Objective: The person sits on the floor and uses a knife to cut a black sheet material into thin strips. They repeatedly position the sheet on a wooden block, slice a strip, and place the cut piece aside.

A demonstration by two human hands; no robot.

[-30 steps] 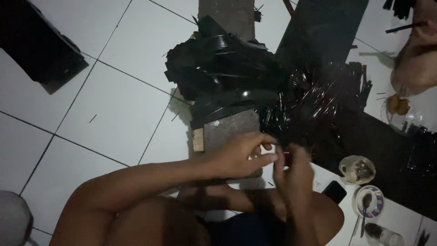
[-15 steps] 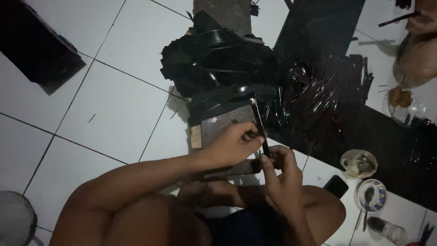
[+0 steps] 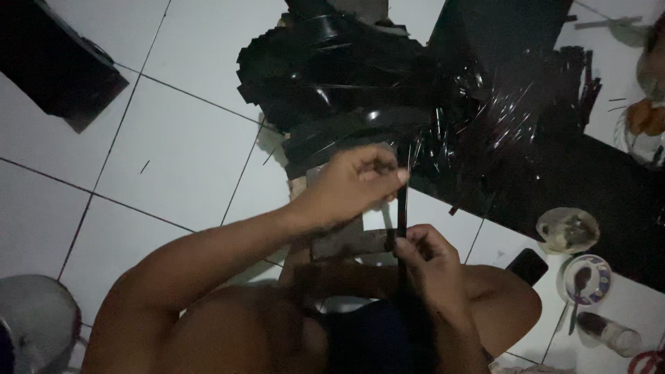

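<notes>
A thin black strip [image 3: 402, 208] stands nearly upright between my two hands. My left hand [image 3: 357, 181] pinches its upper end with closed fingers. Below it, my right hand [image 3: 422, 260] grips the lower end. Under both hands a flat grey board [image 3: 339, 239] lies on the white tiled floor [image 3: 180, 152]. Just beyond the hands sits a heap of black strips and curled black bands [image 3: 346, 76]. My bare knee [image 3: 506, 305] is below the right hand.
Crinkled black plastic sheeting [image 3: 526, 125] spreads at the upper right. A small glass dish [image 3: 568, 228], a saucer with a spoon [image 3: 585, 277], a dark phone [image 3: 526, 266] and a lying bottle [image 3: 613, 332] sit at the right. A dark object [image 3: 48, 66] lies far left.
My left hand has risen and pulled the strip more upright, while my right hand has slid down its lower end. The view has shifted slightly toward the heap.
</notes>
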